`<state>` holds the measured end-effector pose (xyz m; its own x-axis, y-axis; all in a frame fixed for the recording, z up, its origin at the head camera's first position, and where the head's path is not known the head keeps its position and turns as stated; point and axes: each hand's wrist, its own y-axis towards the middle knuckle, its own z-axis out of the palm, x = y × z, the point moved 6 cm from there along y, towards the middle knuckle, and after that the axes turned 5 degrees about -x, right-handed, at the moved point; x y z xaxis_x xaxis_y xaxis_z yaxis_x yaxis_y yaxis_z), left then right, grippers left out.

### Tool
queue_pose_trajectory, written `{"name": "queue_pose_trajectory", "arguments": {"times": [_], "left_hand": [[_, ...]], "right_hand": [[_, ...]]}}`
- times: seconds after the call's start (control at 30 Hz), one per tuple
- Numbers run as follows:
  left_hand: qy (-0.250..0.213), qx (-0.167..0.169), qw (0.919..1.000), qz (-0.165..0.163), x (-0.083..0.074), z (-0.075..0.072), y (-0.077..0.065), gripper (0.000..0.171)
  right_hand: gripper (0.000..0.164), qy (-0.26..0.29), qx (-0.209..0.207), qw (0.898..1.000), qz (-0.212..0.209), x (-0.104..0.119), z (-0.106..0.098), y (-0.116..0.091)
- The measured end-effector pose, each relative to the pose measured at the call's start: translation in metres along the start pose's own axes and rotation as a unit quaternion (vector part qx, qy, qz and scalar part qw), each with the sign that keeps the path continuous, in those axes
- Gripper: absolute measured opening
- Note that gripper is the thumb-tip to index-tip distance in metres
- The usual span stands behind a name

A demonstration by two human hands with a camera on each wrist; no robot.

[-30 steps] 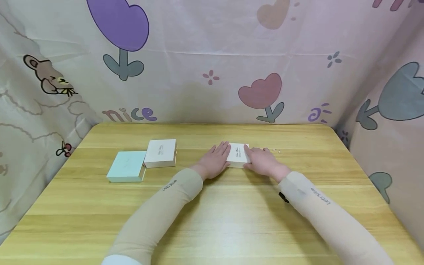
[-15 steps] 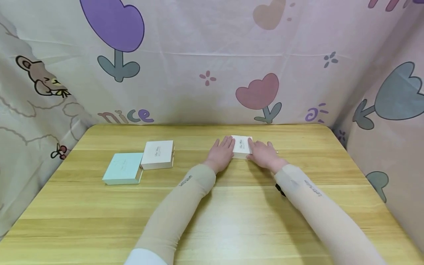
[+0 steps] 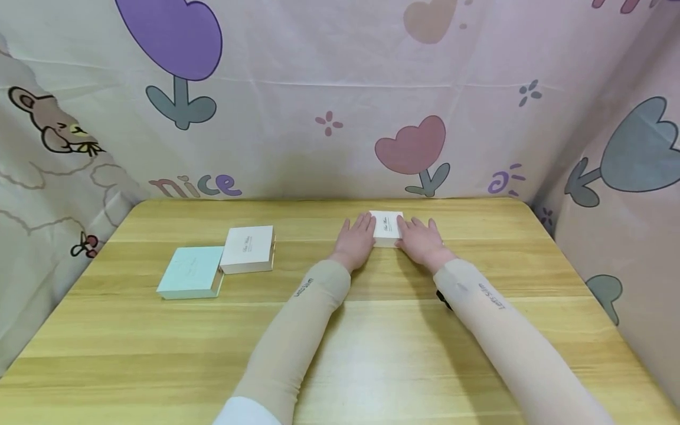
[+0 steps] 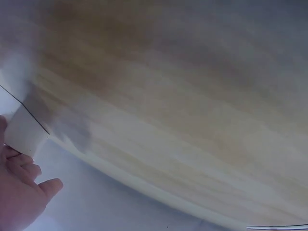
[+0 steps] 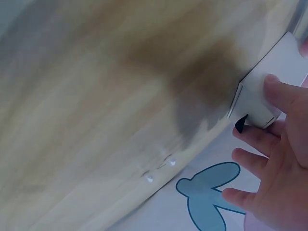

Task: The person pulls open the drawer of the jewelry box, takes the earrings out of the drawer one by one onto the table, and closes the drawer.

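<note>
A small white lidded box [image 3: 388,229] with dark lettering stands near the back edge of the table, between my two hands. My left hand [image 3: 354,239] lies along its left side, fingers straight and close together, with the fingertips at the top edge. On the other side my right hand [image 3: 421,239] grips the right end. In the right wrist view the thumb presses one face of the white box [image 5: 262,96], and other fingers hold round the corner by a black ribbon tab [image 5: 241,124]. The remaining fingers of that hand spread outward.
At the left of the wooden table [image 3: 372,354] stand a larger white box [image 3: 248,249] and a mint-green box [image 3: 192,271], side by side. Two tiny pearl-like pieces [image 5: 171,161] lie near the table's back edge, beside my right hand. A printed curtain [image 3: 287,118] hangs behind.
The small white box has slid away from me toward the back edge, both hands moving along with it. My right hand's fingers are more spread. The view has shifted slightly to the right.
</note>
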<state>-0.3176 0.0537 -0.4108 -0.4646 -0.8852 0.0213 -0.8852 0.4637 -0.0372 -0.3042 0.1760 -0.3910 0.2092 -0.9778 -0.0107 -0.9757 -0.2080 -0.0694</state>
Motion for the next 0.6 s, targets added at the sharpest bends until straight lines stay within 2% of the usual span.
{"name": "queue_pose_trajectory", "arguments": {"times": [0.23,0.47,0.6], "left_hand": [[-0.003,-0.002,1.0000,0.000,0.0011,-0.0033,0.0051,0.058],[-0.008,0.009,0.9999,0.001,0.0018,-0.0057,0.0051,0.059],[-0.002,0.021,0.9997,0.009,0.0024,-0.0070,0.0048,0.064]], "right_hand": [[0.066,-0.013,-0.002,1.000,-0.001,-0.0027,-0.0007,0.0073],[0.067,-0.001,0.003,1.000,0.005,-0.0027,-0.0002,0.0105],[0.073,0.014,0.001,1.000,0.008,-0.0015,-0.0026,0.0103]]}}
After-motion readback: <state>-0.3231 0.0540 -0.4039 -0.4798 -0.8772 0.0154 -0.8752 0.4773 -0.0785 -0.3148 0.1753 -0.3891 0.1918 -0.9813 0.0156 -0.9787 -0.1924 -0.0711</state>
